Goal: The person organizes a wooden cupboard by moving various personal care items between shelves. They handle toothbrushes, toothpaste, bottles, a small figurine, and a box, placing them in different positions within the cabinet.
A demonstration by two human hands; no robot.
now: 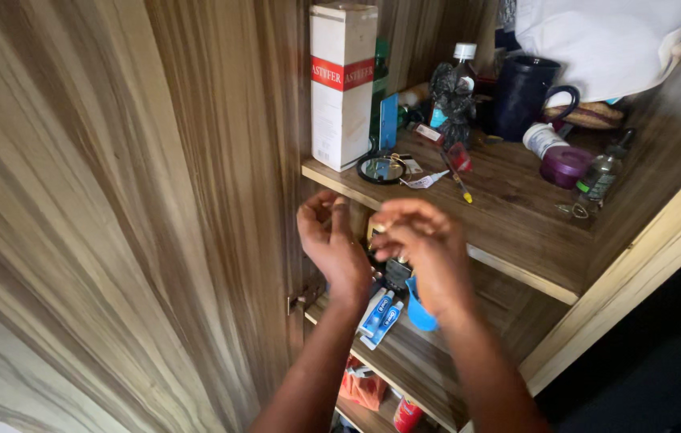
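Head view: your left hand (332, 244) and right hand (429, 240) meet below the top shelf (517, 232), fingers curled about a small pale thing (379, 228); whether either grips it, you cannot tell. It looks light and slippery: pinch with fingertips. Beneath, two tubes (381, 315) lie; above stand a box (343, 84) and mug (523, 96).

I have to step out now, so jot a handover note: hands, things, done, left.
Left hand: raised below the upper shelf, fingers curled, no hold visible.
Right hand: fingers pinched together; what they hold cannot be told.
Things: two white-and-blue tubes and a blue cup lie on the middle shelf beneath the hands.
Done: cupboard door open.
Left: tubes and cup untouched.
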